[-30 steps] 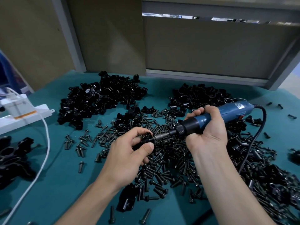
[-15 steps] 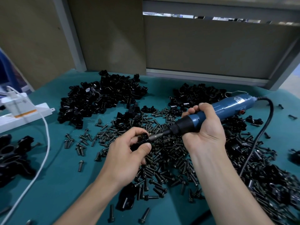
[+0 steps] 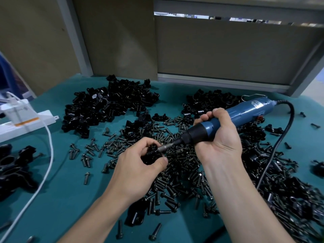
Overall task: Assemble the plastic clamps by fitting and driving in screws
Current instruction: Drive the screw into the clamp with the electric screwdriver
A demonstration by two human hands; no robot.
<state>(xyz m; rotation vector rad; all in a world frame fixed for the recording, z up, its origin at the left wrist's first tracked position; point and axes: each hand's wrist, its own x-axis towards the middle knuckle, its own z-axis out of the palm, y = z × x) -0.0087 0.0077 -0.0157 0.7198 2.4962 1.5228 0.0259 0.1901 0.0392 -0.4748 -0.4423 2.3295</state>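
Electric screwdriver [image 3: 245,113] has tilted steeper; right hand [image 3: 219,139] grips it, left hand [image 3: 138,165] pinches clamp [image 3: 151,155], mid screw-drive, so next likely needs the bit kept square.

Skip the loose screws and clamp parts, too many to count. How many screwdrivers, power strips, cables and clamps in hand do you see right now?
Electric screwdriver, in the right hand: 1
Clamp, in the left hand: 1
Power strip: 1
Cables: 2, a white cable and a black cable
Total: 5
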